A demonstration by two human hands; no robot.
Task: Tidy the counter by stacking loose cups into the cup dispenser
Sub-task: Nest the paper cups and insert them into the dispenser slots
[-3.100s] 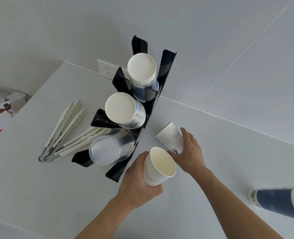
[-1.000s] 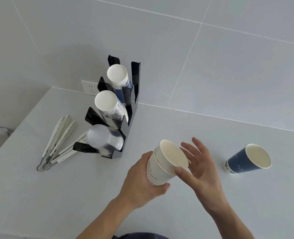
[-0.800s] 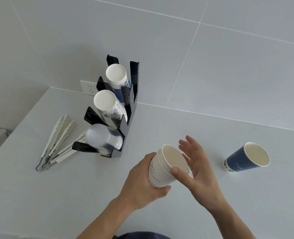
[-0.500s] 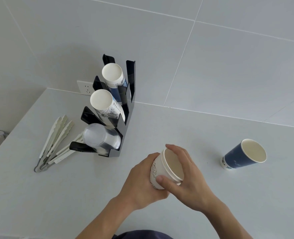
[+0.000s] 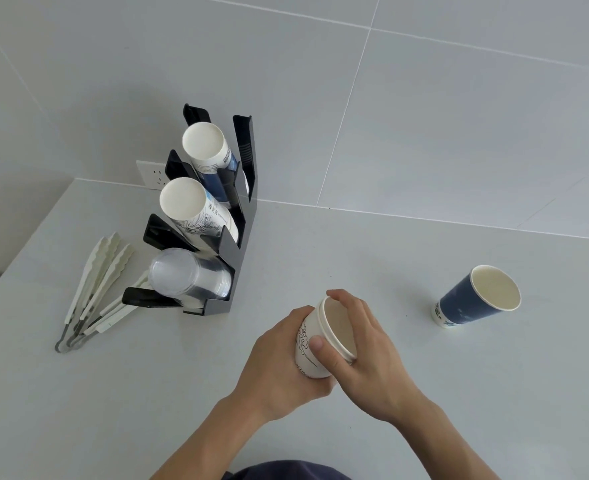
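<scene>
Two nested white paper cups [image 5: 334, 329] with a dark line drawing are tilted above the counter, held by both hands. My left hand [image 5: 279, 362] wraps the cups' body from the left. My right hand [image 5: 365, 348] grips their rim, thumb on the near side and fingers over the far side. The black cup dispenser [image 5: 243, 216] stands at the back left with three tilted stacks: blue-and-white cups [image 5: 206, 147] on top, white printed cups [image 5: 189, 206] in the middle, clear plastic cups [image 5: 185, 275] at the bottom. A loose dark blue cup [image 5: 473, 303] stands upright to the right.
White plastic tongs [image 5: 95, 289] lie left of the dispenser on the white counter [image 5: 78, 410]. A wall socket [image 5: 151, 173] sits behind the dispenser. The tiled wall runs along the counter's back edge; the counter's left edge drops off near the tongs.
My right hand, open beside the cups a second ago, has closed over their rim. Three seconds ago it picked up a second white cup, which now sits nested in the first.
</scene>
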